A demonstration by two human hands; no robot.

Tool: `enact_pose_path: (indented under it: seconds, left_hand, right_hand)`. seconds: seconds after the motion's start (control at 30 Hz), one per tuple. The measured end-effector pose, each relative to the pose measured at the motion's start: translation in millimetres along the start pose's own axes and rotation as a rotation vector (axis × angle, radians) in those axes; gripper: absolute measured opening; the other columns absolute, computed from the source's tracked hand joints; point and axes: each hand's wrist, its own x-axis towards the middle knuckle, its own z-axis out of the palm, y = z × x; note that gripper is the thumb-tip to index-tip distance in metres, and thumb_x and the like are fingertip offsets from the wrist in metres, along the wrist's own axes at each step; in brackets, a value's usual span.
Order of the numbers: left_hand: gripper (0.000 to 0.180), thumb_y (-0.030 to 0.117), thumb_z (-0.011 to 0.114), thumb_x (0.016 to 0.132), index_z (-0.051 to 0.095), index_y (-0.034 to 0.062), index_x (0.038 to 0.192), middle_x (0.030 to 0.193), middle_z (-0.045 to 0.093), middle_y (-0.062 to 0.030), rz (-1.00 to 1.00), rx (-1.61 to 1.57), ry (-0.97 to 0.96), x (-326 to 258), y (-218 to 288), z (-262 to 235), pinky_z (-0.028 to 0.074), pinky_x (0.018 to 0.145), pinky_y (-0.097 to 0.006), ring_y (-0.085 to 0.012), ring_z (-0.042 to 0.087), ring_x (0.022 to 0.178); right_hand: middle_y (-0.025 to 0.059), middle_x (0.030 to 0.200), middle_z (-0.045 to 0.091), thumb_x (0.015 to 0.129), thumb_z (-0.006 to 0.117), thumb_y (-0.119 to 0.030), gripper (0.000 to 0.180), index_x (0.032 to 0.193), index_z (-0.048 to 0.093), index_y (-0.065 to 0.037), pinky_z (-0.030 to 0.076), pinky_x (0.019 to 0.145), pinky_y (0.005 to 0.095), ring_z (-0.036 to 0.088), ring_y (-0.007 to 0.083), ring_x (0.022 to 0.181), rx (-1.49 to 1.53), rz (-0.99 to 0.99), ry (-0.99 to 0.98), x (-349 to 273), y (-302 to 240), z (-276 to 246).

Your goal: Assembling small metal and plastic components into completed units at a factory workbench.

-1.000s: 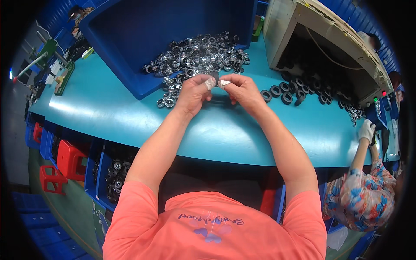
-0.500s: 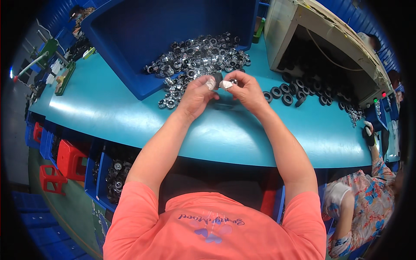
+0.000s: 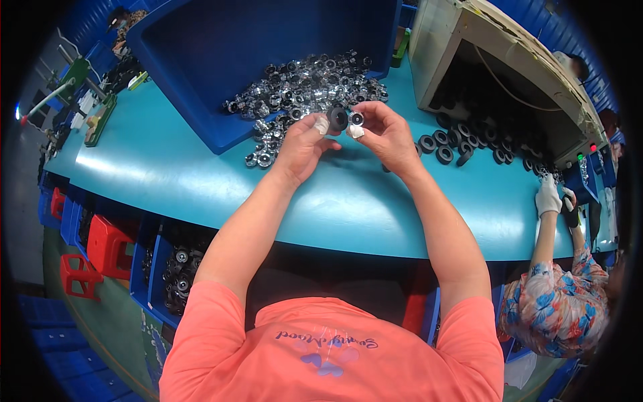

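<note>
My left hand (image 3: 301,149) is closed on a black tyre-like ring (image 3: 338,120), its round face turned toward me. Between the fingers and thumb of my right hand (image 3: 392,142) is a small shiny wheel hub (image 3: 356,119) with a dark centre. Ring and hub are side by side, very close; I cannot tell whether they touch. White coverings wrap both thumbs. Just beyond my hands spreads a heap of clear and chrome hubs (image 3: 315,87). Several black rings (image 3: 444,154) lie to the right of my right hand.
A tilted blue bin (image 3: 191,87) stands behind the heap on the blue-green table (image 3: 167,174). At the back right, a cream box-shaped housing (image 3: 429,60) has more black rings at its opening. A co-worker's gloved hand (image 3: 548,197) reaches onto the table at right. Red stools (image 3: 107,248) stand lower left.
The black ring has turned from edge-on to face-on, and the hub in my right hand shows more fully. The co-worker's gloved hand has moved from beside their body up to the table.
</note>
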Motion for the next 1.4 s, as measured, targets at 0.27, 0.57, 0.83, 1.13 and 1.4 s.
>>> enact_pose_path:
  seconds: [0.27,0.57,0.83,1.13,1.4]
  left_hand:
    - [0.020,0.018,0.058,0.104,0.064,0.0044,0.117,0.113,0.069,-0.0066,0.004,0.022,-0.011,-2.2,2.2,4.5,0.056,0.087,-0.036,-0.0172,0.065,0.103]
    - [0.022,0.017,0.055,0.104,0.064,0.0025,0.118,0.111,0.070,-0.0084,0.025,0.039,-0.042,-1.0,1.4,3.8,0.056,0.089,-0.036,-0.0181,0.066,0.101]
    - [0.024,0.019,0.057,0.104,0.062,0.0022,0.121,0.113,0.070,-0.0089,-0.003,-0.014,-0.083,-3.0,5.7,7.6,0.054,0.095,-0.037,-0.0185,0.067,0.104]
    - [0.028,0.018,0.060,0.103,0.061,0.0025,0.125,0.117,0.068,-0.0071,0.041,0.054,-0.038,-1.3,-0.5,5.6,0.052,0.096,-0.037,-0.0172,0.066,0.105]
    - [0.033,0.013,0.057,0.104,0.057,0.0011,0.135,0.123,0.065,-0.0078,0.011,0.145,-0.037,-5.3,-0.3,16.3,0.055,0.092,-0.033,-0.0154,0.065,0.107]
  right_hand:
    - [0.0052,0.102,0.070,0.082,0.083,-0.009,0.033,0.112,0.073,-0.004,0.058,0.080,0.0266,0.070,0.0141,0.091,-0.060,-0.085,0.028,-1.7,-8.6,3.3]
    - [0.0031,0.098,0.068,0.079,0.080,-0.003,0.031,0.109,0.074,-0.008,0.056,0.072,0.0282,0.067,0.0151,0.081,-0.280,-0.257,0.042,-3.4,-8.8,6.1]
    - [0.0037,0.095,0.065,0.076,0.079,0.003,0.033,0.106,0.073,-0.007,0.056,0.069,0.0280,0.067,0.0141,0.076,-0.336,-0.288,0.071,-7.5,-14.5,12.7]
    - [0.0056,0.094,0.065,0.075,0.078,0.005,0.028,0.101,0.072,-0.004,0.057,0.067,0.0302,0.068,0.0170,0.076,-0.370,-0.300,0.126,-11.1,-14.3,19.6]
    - [0.0053,0.095,0.065,0.076,0.079,0.003,0.032,0.106,0.073,-0.006,0.058,0.073,0.0311,0.068,0.0177,0.082,-0.392,-0.251,0.065,-12.6,-13.0,21.8]
